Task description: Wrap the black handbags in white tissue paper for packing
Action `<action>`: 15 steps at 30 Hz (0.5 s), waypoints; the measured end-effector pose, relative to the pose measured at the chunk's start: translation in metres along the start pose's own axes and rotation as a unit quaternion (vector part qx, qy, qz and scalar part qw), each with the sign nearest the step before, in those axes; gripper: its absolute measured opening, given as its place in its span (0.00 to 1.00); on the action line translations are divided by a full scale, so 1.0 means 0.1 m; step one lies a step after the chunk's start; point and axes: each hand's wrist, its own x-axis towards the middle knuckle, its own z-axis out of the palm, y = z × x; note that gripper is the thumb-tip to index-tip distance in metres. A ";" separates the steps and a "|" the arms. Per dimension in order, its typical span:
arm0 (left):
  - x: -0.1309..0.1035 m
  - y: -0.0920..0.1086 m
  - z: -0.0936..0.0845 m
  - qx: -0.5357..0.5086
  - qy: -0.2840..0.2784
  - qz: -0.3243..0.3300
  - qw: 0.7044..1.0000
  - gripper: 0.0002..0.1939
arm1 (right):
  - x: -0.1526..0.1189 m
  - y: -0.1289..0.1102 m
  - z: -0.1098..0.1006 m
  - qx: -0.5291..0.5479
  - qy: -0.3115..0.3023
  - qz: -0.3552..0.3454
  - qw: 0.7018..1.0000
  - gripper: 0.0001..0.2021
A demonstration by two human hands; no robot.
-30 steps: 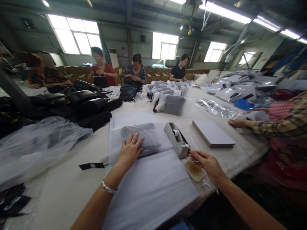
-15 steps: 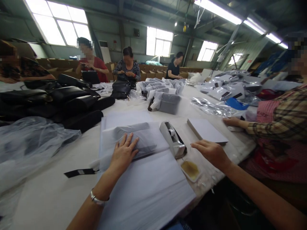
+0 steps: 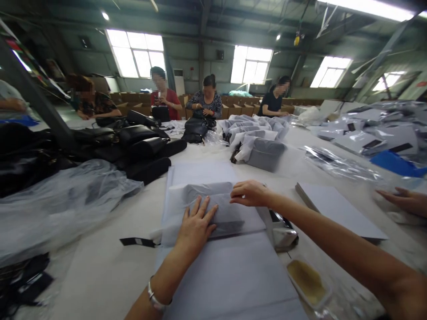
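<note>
My left hand (image 3: pixel 196 224) lies flat, fingers spread, pressing on a dark bag wrapped in white tissue paper (image 3: pixel 213 209) at the table's middle. My right hand (image 3: pixel 248 193) hovers over the far right edge of that wrapped bag, fingers pinched together; whether a strip of tape is between them I cannot tell. A white tape dispenser (image 3: pixel 282 229) sits just right of the bag, partly hidden under my right forearm. More white tissue sheets (image 3: pixel 230 275) spread toward me. A black hang tag (image 3: pixel 136 242) sticks out at the bag's left.
Black bags (image 3: pixel 140 146) pile at the left, with crumpled clear plastic (image 3: pixel 66 195) before them. A grey card stack (image 3: pixel 336 209) and a small tray (image 3: pixel 307 280) lie right. A co-worker's hand (image 3: pixel 405 200) rests at far right. Several people work across the table.
My right hand has left the tape dispenser and swung left over the wrapped bag. My left hand kept pressing the bag. The view turned left.
</note>
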 end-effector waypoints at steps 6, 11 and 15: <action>0.01 0.00 0.01 -0.002 0.004 0.001 1.000 0.30 | 0.42 0.09 -0.02 -0.044 -0.075 0.005 0.996 0.14; 0.01 0.01 0.00 -0.001 0.003 -0.002 1.000 0.30 | 0.50 0.17 -0.04 -0.111 -0.087 0.071 0.988 0.24; 0.01 0.01 -0.03 0.001 -0.003 -0.004 1.000 0.30 | 0.37 0.35 -0.05 -0.134 -0.026 0.221 0.966 0.22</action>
